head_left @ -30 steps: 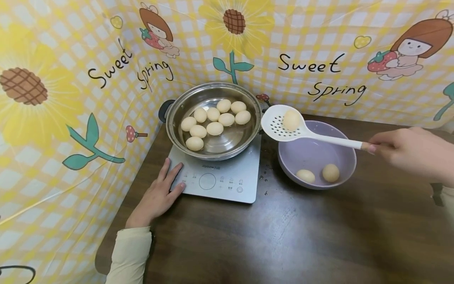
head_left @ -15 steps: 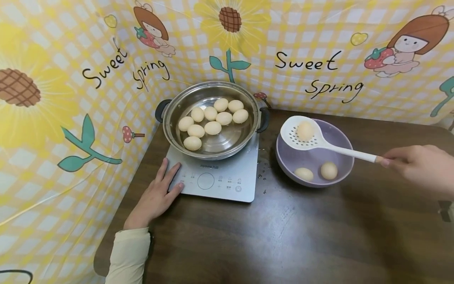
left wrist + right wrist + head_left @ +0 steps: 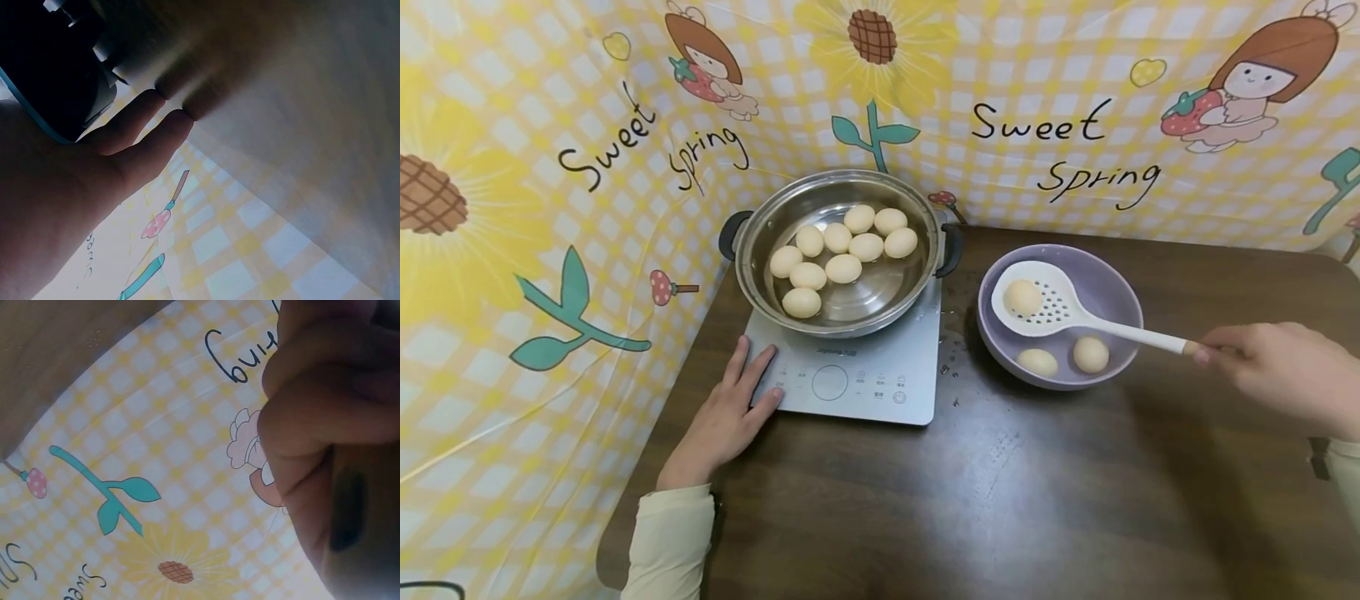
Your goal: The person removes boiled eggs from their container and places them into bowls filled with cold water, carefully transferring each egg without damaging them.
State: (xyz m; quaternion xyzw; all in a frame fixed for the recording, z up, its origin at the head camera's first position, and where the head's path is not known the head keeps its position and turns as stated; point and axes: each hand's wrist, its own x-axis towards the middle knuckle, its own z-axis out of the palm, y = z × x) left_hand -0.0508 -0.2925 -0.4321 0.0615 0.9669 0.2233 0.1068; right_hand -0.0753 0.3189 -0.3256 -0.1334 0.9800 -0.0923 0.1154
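Note:
My right hand [image 3: 1277,371] grips the handle of a white slotted spoon [image 3: 1060,307], whose head is over the left part of a purple bowl [image 3: 1120,287]. One egg [image 3: 1023,297] rests on the spoon's head, toward its left side. Below it, two eggs lie in the bowl, a pale one [image 3: 1037,362] and a browner one [image 3: 1091,355]. My left hand [image 3: 718,425], fingers spread, rests on the left edge of a white induction cooker [image 3: 880,367]. In the right wrist view, curled fingers [image 3: 312,406] show, but the spoon is out of sight.
A steel pot [image 3: 880,321] with black side handles stands on the cooker, holding several eggs [image 3: 843,269] in water. Water drops lie on the wooden table [image 3: 970,500] between cooker and bowl. A yellow checked cloth [image 3: 1000,50] borders the table at the back and left.
The slotted spoon has moved from beside the pot, right and down, over the bowl. Its egg has rolled to the left side of the head. My left hand stays on the cooker.

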